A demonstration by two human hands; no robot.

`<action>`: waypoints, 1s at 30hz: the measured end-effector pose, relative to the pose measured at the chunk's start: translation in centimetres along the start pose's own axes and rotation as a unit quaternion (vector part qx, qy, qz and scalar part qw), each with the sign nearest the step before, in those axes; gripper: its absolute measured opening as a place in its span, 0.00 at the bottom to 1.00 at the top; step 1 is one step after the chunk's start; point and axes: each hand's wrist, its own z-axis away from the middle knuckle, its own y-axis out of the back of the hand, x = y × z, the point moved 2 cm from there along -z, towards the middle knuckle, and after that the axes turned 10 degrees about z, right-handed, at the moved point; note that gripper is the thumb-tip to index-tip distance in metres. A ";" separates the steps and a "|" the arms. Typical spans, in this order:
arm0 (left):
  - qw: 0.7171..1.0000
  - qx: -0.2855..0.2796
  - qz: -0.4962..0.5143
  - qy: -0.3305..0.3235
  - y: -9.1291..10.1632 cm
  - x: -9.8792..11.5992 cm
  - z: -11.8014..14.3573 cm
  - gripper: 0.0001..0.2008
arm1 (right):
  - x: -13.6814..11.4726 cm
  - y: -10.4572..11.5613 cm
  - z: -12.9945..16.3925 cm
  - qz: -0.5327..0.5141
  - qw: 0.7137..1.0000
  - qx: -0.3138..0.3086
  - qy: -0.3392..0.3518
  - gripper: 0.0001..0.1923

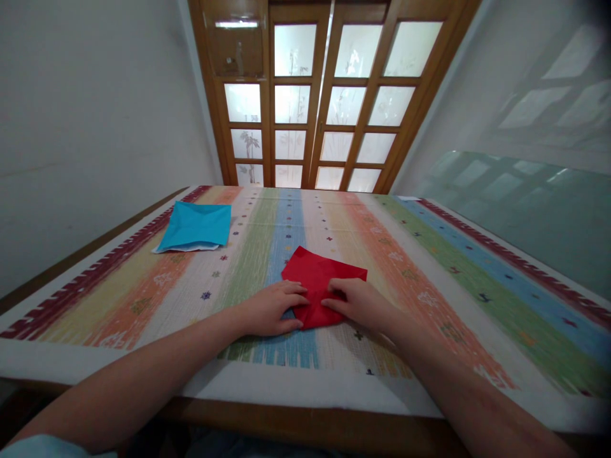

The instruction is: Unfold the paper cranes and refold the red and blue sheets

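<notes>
between the left hand (272,310) and right hand (359,303), both pressed flat with fingers spread on its near edge, the folded red paper (321,280) lies touching both equally and stretching away from them, while a blue paper (196,226) sits well apart beyond the left hand on the striped tablecloth (429,280).

Ahead of you stands a wooden door (329,95) of frosted panes, glowing with daylight; a lamp (236,24) shines at its top left. Plain pale walls (86,114) flank it. A striped cloth (429,254) covers the wooden table (310,427) before you
</notes>
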 end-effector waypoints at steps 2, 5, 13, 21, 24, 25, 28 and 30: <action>1.000 0.006 0.007 -0.009 0.1 0.1 -0.1 0.22 | -0.1 -0.3 -0.2 0.023 1.000 0.008 0.008 0.10; 0.999 0.005 0.023 -0.025 0.1 0.3 -0.2 0.18 | -0.4 -0.5 -0.5 0.037 0.999 0.017 0.030 0.11; 0.998 -0.005 0.049 -0.031 0.2 0.5 -0.2 0.16 | -0.8 -1.5 -1.2 0.069 0.996 0.044 0.034 0.09; 0.997 0.011 0.055 -0.047 -0.1 0.0 -0.1 0.26 | -0.7 -1.8 -1.3 0.103 0.993 0.052 -0.003 0.08; 0.997 -0.002 0.035 -0.068 -0.3 -0.1 -0.1 0.23 | -0.8 -1.8 -1.4 0.114 0.992 0.055 -0.008 0.09; 0.997 -0.008 0.028 -0.072 -0.3 -0.1 -0.1 0.21 | -0.8 -1.9 -1.4 0.119 0.991 0.057 -0.010 0.09; 0.997 -0.016 0.016 -0.070 -0.2 0.0 -0.2 0.19 | -0.8 -1.9 -1.5 0.136 0.989 0.064 -0.011 0.10; 0.998 -0.016 0.016 -0.065 -0.2 0.1 -0.2 0.20 | -0.8 -2.0 -1.5 0.147 0.987 0.069 -0.009 0.11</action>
